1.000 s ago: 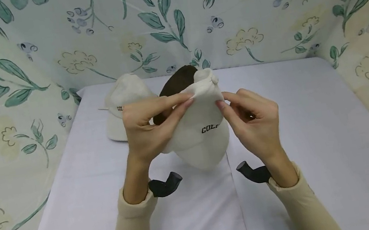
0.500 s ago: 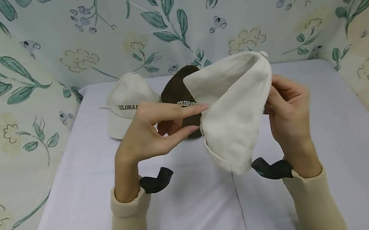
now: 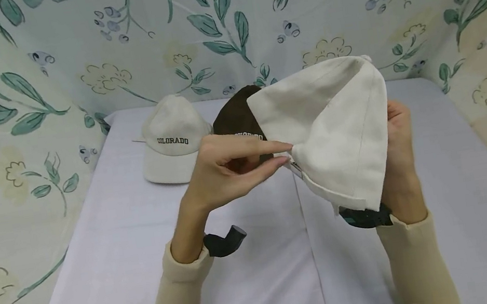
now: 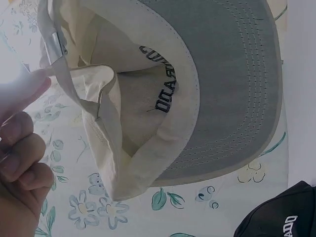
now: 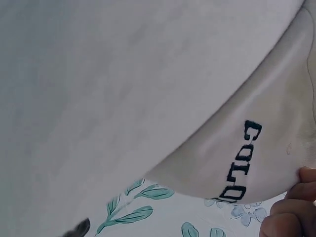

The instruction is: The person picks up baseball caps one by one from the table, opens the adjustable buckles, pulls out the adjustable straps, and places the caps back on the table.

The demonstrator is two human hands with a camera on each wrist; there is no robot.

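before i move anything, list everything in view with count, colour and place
held cap: 1, off-white, raised above the table between both hands
resting cap: 1, off-white, on the table's back left
brown cap: 1, dark brown, right of the resting cap, partly hidden behind the held cap
cloth: 1, white, over the table
backdrop: floral, white with green leaves, behind and beside the table
wrist devices: 2, black, one at each wrist
sleeves: 2, beige, on both forearms
left hand: 1, bare, at the held cap's strap
right hand: 1, bare, partly hidden behind the held cap
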